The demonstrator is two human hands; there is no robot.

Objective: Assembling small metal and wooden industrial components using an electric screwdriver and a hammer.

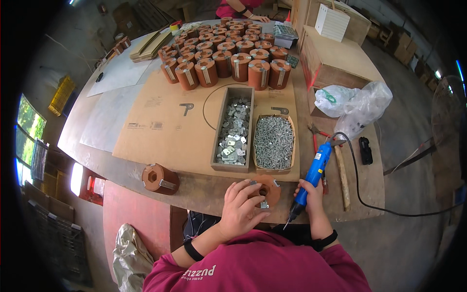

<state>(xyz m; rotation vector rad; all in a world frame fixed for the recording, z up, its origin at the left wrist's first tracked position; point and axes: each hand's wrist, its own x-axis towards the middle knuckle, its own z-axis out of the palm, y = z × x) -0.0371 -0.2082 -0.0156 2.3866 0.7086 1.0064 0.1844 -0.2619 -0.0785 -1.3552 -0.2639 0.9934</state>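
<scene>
At the table's near edge, my left hand (240, 203) is curled against a reddish-brown cylinder (271, 191) with a hole through its middle. Small metal plates sit on the cylinder's rim, one of them close to my fingertips. In my right hand (311, 193) is a blue electric screwdriver (317, 165), its thin bit angled down and to the left, apart from the cylinder. A black cord runs from the tool's top to the right. Another brown cylinder (159, 178), with a hexagonal hole, lies to the left of my left hand.
Ahead stand a long box (217, 141) of metal plates and a carton (274, 170) full of screws. Many brown cylinders (222, 63) fill the table's far part. Pliers (316, 134), a wooden stick (343, 180) and plastic bags (365, 104) lie right. Another person's hand (258, 18) rests beyond.
</scene>
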